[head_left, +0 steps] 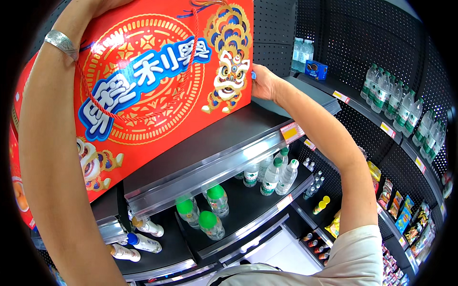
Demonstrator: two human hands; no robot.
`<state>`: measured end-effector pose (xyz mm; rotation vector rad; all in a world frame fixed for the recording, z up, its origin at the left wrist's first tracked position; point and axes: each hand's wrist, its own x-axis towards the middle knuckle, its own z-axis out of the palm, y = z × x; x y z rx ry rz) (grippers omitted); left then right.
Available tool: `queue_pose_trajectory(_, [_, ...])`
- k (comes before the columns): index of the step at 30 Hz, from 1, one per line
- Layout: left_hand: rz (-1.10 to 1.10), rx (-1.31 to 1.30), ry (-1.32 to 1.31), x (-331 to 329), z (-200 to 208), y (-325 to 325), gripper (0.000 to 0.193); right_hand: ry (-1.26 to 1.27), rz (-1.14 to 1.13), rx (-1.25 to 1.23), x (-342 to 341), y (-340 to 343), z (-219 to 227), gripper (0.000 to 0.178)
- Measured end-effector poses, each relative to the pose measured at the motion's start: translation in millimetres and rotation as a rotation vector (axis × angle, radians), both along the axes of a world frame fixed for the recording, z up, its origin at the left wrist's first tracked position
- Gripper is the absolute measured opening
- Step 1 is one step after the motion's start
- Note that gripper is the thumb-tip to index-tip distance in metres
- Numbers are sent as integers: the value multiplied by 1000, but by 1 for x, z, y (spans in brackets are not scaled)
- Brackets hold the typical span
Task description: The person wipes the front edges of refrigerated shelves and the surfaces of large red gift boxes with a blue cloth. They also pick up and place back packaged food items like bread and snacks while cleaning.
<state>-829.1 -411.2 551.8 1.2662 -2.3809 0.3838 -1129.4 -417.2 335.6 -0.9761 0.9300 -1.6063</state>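
A large red gift box [164, 126] with gold patterns, lion-dance figures and a twisted red cord handle [129, 119] fills the upper left, tilted on the dark upper shelf [267, 118]. My right hand [265, 85] grips its right side edge, with most fingers hidden behind it. My left hand [102, 5], above a silver bracelet [62, 43], reaches across the front to the box's top; its fingers are cut off by the picture's upper rim. My left forearm covers part of the box's left side.
Water bottles [272, 177] and green-capped bottles [208, 224] stand on the shelf below, with white bottles [144, 242] at lower left. To the right, curved shelves carry more water bottles [381, 89], a blue box [316, 69] and snack packets [404, 214].
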Motion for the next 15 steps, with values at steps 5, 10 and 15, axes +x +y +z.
queue_pose_trajectory(5, [-74,75,44,3,-5,9,65,8,-43,17,-3,6,1,40])
queue_pose_trajectory(10, [-27,-89,-54,5,-1,-11,62,73,-162,66,7,13,2,39])
queue_pose_trajectory(15, [-109,-14,-104,9,-2,7,60,190,-350,153,-3,28,-5,35])
